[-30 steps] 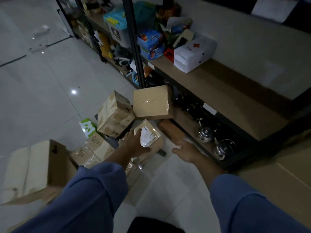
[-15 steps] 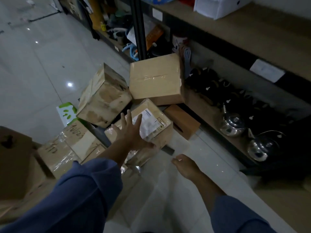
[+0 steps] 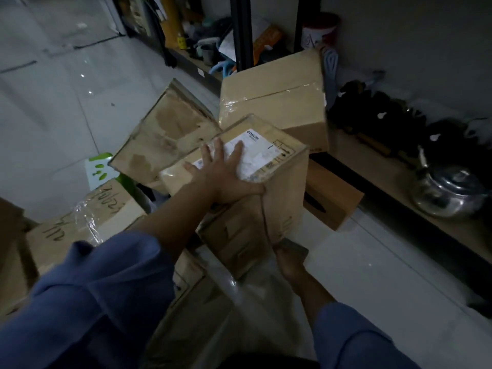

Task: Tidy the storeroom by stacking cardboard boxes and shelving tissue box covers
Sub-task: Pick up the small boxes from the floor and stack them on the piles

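A cardboard box with a white shipping label (image 3: 282, 187) is tilted up above the pile on the floor. My left hand (image 3: 223, 171) lies flat on its top, fingers spread over the label and thumb at the near edge. My right hand (image 3: 288, 262) holds its lower corner from below, with the fingers tucked out of sight. Behind it sit a large taped box (image 3: 274, 102) and a worn, stained box (image 3: 170, 134). A brown tissue box cover (image 3: 335, 201) with a dark slot lies on the floor to the right.
A box with handwriting and loose plastic wrap (image 3: 87, 217) sits at the left, with a green and white item (image 3: 99, 169) behind it. The low shelf (image 3: 372, 166) on the right holds a steel kettle (image 3: 447, 190) and dark pans. A black rack post (image 3: 241, 30) stands behind the boxes.
I have leaned in closer. My left hand moved from the labelled box's near side onto its top, and my right hand came from the floor to its lower corner. The box has tilted up.
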